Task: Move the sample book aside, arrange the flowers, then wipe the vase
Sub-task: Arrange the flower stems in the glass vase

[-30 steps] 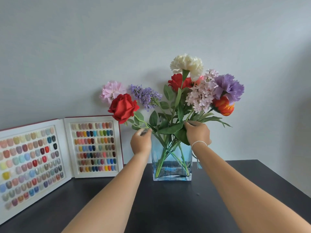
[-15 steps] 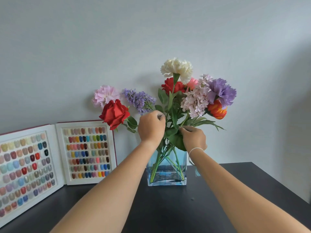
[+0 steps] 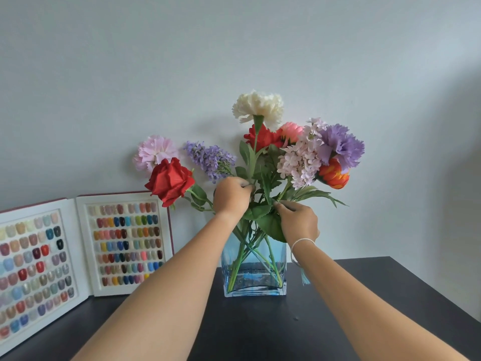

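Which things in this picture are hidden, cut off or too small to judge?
- Head view: left hand covers the stem it grips.
- Right hand hides the glass vase's right rim corner.
- Sample book: left page cut by the frame edge.
- Black table: front edge out of frame.

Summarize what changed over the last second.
The left hand moved from beside the vase rim up and right into the flowers and took hold of a stem. The right hand kept its grip on the stems. Vase, sample book and table stayed put.
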The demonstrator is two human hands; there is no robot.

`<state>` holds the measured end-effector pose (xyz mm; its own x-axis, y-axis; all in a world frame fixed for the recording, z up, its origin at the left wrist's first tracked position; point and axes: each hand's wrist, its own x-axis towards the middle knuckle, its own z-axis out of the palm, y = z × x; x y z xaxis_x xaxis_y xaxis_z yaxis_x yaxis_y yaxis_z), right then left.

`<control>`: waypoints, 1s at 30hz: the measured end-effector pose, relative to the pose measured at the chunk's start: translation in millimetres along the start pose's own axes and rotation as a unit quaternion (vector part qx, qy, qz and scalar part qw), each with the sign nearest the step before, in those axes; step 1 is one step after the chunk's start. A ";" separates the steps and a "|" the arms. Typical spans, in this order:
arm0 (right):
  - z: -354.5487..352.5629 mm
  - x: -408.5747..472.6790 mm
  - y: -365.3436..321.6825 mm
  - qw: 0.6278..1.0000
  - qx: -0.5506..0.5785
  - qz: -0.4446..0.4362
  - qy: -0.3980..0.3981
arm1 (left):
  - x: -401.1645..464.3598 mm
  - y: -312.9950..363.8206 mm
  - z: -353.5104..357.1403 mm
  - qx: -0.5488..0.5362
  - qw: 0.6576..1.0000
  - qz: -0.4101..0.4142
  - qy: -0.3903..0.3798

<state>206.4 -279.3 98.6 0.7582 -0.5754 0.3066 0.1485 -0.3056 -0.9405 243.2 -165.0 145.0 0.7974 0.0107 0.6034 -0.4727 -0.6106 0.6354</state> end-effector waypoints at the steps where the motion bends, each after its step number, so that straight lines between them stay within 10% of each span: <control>1: 0.1 -0.3 -0.2 1.000 0.000 -0.001 0.001 | -0.8 -2.3 -1.7 -0.005 1.000 -0.006 0.008; 30: -8.3 5.1 -10.9 1.000 -0.013 -0.014 0.004 | 10.3 8.6 -14.3 -0.026 0.998 -0.033 0.045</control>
<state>203.3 -285.2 111.6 0.7483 -0.5733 0.3336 0.1521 -0.3413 -0.9276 242.0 -158.8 163.6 0.7912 0.1218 0.5993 -0.4411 -0.5651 0.6972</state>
